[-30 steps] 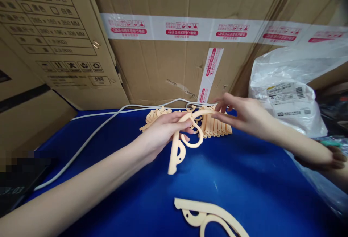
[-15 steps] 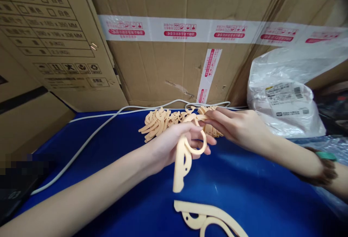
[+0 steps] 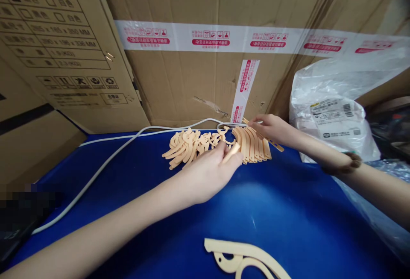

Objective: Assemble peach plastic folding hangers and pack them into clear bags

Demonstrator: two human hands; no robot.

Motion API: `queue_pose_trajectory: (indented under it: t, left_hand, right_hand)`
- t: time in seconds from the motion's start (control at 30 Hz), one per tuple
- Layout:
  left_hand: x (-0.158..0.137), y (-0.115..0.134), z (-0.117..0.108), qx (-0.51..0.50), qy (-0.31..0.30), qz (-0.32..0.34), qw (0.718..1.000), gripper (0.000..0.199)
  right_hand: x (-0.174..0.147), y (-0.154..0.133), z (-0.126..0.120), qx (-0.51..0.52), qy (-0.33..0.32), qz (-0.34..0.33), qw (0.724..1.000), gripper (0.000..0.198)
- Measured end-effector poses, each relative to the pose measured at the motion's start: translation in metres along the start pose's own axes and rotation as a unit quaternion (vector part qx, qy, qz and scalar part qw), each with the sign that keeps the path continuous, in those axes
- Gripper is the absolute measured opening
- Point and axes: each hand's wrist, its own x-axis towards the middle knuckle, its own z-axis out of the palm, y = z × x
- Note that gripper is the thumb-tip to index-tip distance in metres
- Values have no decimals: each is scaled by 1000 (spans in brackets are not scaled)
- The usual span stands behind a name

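My left hand (image 3: 213,170) is closed around a cream plastic hanger piece (image 3: 231,152), seen almost end-on, with most of it hidden by the fingers. Farther right, my right hand (image 3: 267,127) pinches a thin slotted hanger arm (image 3: 276,145) above the right end of a neat row of hanger arms (image 3: 253,144). Beyond my left hand lies a loose heap of curved hanger parts (image 3: 182,144). An assembled-looking folded hanger (image 3: 243,251), with a curved arm and a round hook, rests near the bottom edge, apart from both hands.
Everything lies on a blue surface (image 3: 144,236). A white cable (image 3: 105,172) curves along its left and back. Cardboard boxes (image 3: 179,86) stand behind and to the left. A white plastic parcel bag (image 3: 333,116) sits at the right, and a dark object (image 3: 25,223) at the left edge.
My right hand has moved away from my left, to the right and slightly back, with a slotted arm in it. The piece in my left hand has turned, and the arm row is uncovered.
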Motion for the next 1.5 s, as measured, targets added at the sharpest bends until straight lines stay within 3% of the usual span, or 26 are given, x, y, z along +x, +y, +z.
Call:
queue_pose_trajectory:
  t: [0.1,0.4,0.8,0.97,1.13,1.2,1.3,1.4,1.5]
  left_hand:
    - [6,4,1,40,18,29,999,35]
    - [25,13,-9,-49,32,-24,998,37]
    - [29,10,-17,-161,3,-40,986,46]
    - [32,12,-15,-175,6,-22,984,35]
    - [36,15,-10,-153,20,3,988,27]
    - [34,17,-13,-130,22,20,991,29]
    - [31,23,-22,-85,30,50,995,26]
    - [27,28,-32,-8,37,89,995,23]
    - [24,32,-32,53,30,129,990,26]
  right_hand:
    - [6,1,7,-48,29,29,998,32]
    - [1,-7,16,-86,13,26,996,34]
    - [-2,-6,13,103,-55,22,993,26]
    - [-13,-20,8,211,-92,25,973,29]
    - [-40,-44,-2,343,-114,-60,930,42]
    - [-47,-46,-6,358,-102,-76,925,37]
    - [-51,-42,-15,303,-46,-87,948,33]
    - [-52,-38,-24,188,33,-127,973,31]
    - [-52,-37,-27,43,122,-170,977,29]
